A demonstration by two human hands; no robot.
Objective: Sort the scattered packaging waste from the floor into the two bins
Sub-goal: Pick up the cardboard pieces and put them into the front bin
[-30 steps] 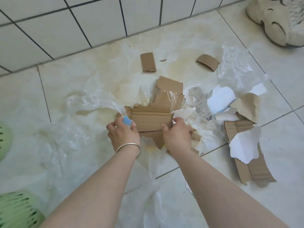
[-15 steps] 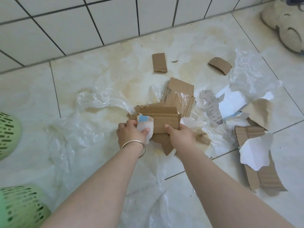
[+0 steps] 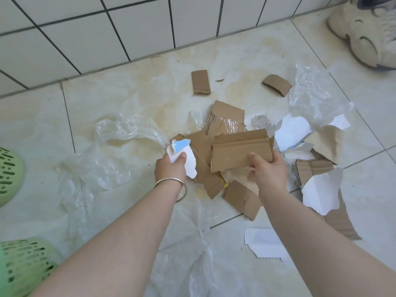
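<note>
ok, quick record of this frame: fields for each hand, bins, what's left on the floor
left hand: pinches torn white-and-blue paper scrap
right hand: grips corrugated cardboard piece, lifted off pile
bins: two green slotted baskets, left edge
floor: cardboard scraps, clear plastic film, white paper

No readable text anywhere. Crumpled printed slip (image 3: 263, 123) behind cardboard shows faint grey print, too blurred to read. White card (image 3: 264, 243) on floor near right forearm carries faint marks, illegible.
</note>
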